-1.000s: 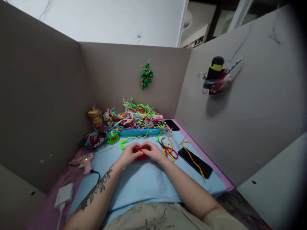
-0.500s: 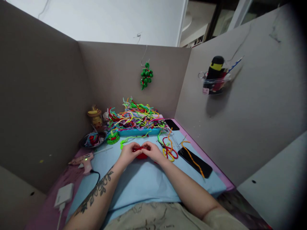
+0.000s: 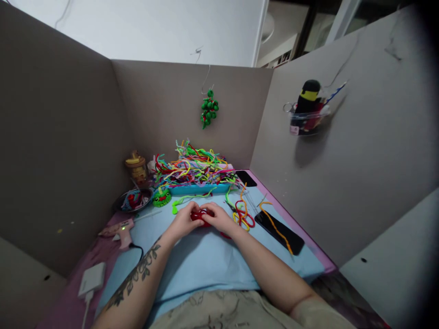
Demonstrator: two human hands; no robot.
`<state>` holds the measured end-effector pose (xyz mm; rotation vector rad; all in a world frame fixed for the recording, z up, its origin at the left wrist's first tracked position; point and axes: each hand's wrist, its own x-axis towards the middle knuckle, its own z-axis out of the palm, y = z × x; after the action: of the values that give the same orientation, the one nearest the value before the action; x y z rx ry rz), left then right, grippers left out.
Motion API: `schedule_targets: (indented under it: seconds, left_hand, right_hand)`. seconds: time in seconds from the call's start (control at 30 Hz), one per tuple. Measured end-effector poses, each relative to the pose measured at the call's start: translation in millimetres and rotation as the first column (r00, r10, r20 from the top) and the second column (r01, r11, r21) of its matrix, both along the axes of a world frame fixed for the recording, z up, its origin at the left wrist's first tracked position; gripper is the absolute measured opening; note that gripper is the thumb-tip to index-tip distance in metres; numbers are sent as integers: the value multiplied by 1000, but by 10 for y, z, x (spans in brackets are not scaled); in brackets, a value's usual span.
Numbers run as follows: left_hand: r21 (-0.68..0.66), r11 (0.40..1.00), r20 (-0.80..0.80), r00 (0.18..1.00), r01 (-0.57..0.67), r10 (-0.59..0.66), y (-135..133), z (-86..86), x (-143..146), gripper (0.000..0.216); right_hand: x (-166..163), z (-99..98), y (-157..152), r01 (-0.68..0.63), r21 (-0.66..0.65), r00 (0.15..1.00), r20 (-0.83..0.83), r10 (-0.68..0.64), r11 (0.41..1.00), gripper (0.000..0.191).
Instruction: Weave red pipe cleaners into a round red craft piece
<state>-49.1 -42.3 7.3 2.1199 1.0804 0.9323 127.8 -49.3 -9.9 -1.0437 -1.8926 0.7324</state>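
Note:
Between my two hands is a small red yarn piece [image 3: 201, 216], low over the blue cloth [image 3: 192, 260]. My left hand [image 3: 186, 219] pinches its left side, and my right hand [image 3: 216, 217] grips the right side with thumb and fingers closed. The fingers cover much of its shape. A bit of red strand shows below my right wrist. To the right of that hand lie looped red, yellow and orange strands [image 3: 245, 218]. A bright green strand [image 3: 192, 197] rests just beyond my hands, and a green crocheted piece with red marks [image 3: 162, 197] sits to the left.
A blue tray [image 3: 202, 188] heaped with coloured strands stands at the back. On the left are a dark bowl [image 3: 120, 203], a pink glue gun [image 3: 124, 232] and a white power block [image 3: 92, 279]. A black phone [image 3: 281, 233] lies right. Grey panels [image 3: 192, 77] enclose the table.
My fingers have shifted on the red yarn piece, which now looks tilted and shows more of its upper side. More red strand shows by my right wrist.

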Motion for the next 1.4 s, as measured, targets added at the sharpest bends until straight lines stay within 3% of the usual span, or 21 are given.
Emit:
schedule_targets:
  seconds: [0.27, 0.43, 0.53, 0.63, 0.73, 0.87, 1.07, 1.23, 1.4]
  left_hand:
    - [-22, 999, -41, 999, 26, -27, 27, -59, -21, 33]
    - [-42, 996, 95, 992, -83, 87, 69, -92, 8, 48]
    - [-272, 953, 340, 913, -132, 223, 39, -115, 85, 67]
    - [-538, 834, 549, 801, 120, 239, -64, -92, 186, 68]
    - [-570, 764, 675, 703, 302, 226, -163, -48, 263, 69]
    - [-563, 778, 721, 625, 278, 298, -193, -7, 282, 78]
    - [-568, 788, 700, 644, 238, 310, -170, 50, 230, 88]
    - [-577, 787, 684, 656, 219, 319, -167, 76, 222, 91]
    - [-555, 820, 649, 690, 142, 319, -147, 41, 217, 89]
  right_hand:
    - [-24, -24, 20, -25, -29, 1000, 16, 26, 999, 22]
    - [-36, -84, 65, -83, -205, 961, -274, 24, 975, 21]
    - [-63, -61, 87, -61, -257, 849, -521, -86, 964, 26]
    - [-118, -9, 80, -38, -257, 701, -696, -157, 966, 33]
    - [-178, 26, 42, -44, -234, 654, -742, -149, 971, 32]
    - [-210, 17, -7, -87, -225, 700, -707, -101, 970, 30]
    - [-146, -6, -24, -119, -178, 779, -627, -19, 977, 21]
    - [-90, 41, -55, 47, -27, 912, -407, -54, 999, 14]
    - [-85, 70, -49, 162, 76, 940, -316, -130, 984, 11]
